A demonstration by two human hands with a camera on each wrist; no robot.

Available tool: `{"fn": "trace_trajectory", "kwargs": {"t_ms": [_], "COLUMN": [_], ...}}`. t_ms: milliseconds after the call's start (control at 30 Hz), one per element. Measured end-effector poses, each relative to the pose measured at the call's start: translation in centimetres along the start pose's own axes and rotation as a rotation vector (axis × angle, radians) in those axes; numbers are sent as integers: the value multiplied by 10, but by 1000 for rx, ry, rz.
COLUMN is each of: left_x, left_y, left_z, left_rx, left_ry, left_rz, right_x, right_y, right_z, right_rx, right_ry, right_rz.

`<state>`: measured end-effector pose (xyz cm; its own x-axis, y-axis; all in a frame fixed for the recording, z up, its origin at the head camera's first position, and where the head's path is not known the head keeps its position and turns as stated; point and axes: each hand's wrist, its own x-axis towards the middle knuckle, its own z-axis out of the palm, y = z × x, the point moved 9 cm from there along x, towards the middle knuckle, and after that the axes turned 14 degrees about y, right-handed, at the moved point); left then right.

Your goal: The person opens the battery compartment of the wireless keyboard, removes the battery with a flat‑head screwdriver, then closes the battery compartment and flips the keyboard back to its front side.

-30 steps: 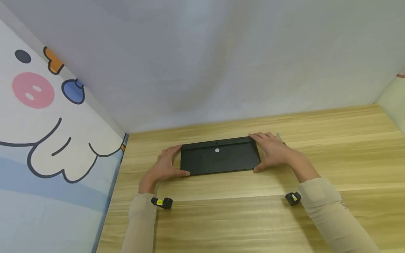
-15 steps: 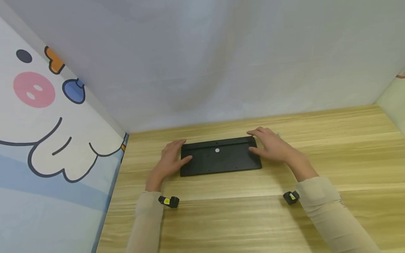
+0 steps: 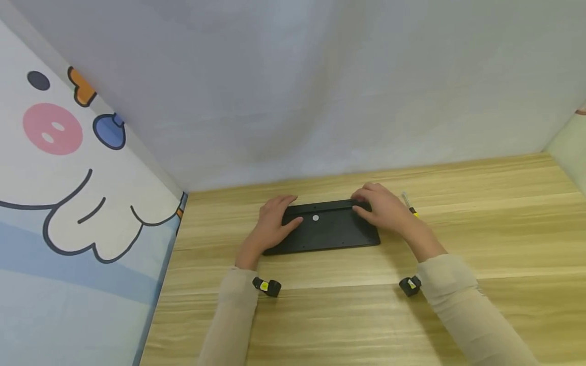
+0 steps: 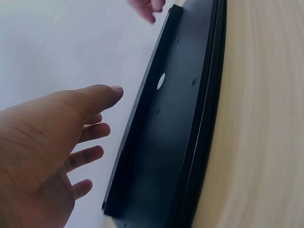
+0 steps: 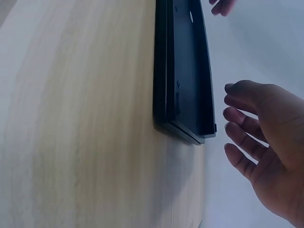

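A black keyboard [image 3: 331, 229] lies underside up on the table, a small round white sticker [image 3: 315, 217] near its raised far strip. Over its left end is my left hand [image 3: 270, 226], thumb and fingers spread apart. My right hand [image 3: 384, 209] hovers by the far right corner with loosely bent fingers. In the left wrist view, a gap shows between the left hand [image 4: 42, 147] and the keyboard [image 4: 164, 123]. The right wrist view likewise has the right hand [image 5: 278, 137] apart from the keyboard's end [image 5: 190, 80]. Neither hand holds anything.
Just right of the right hand lies a screwdriver [image 3: 412, 210] with a black and yellow handle, partly covered by that hand. A pale curtain-like wall [image 3: 320, 101] rises behind the wood-grain table [image 3: 329, 315]. A cartoon-printed panel [image 3: 91, 229] borders the left side.
Both hands have let go of the keyboard's ends and lifted. The left hand has moved right over the keyboard, the right slightly left, uncovering more of the screwdriver. The keyboard stays almost in place.
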<state>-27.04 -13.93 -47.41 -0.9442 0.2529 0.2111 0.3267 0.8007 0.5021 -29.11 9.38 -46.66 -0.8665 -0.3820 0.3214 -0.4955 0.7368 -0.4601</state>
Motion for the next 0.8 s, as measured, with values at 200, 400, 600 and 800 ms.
{"fn": "trace_trajectory", "kwargs": {"t_ms": [200,400,600,800], "left_x": [6,12,14,14], "left_y": [11,21,25,20], "left_z": [15,32,47,54], "left_rx": [10,21,80,60], "left_ry": [-16,-27,-25,17], "left_rz": [25,27,37,32], "right_x": [4,5,6,6], "right_y": [-3,-3,-5,-5], "right_z": [3,6,7,6], "right_rx": [-12,-54,-78,-60], "right_ry": [-5,-10,13,34], "right_rz": [-8,-7,-18,-11]}}
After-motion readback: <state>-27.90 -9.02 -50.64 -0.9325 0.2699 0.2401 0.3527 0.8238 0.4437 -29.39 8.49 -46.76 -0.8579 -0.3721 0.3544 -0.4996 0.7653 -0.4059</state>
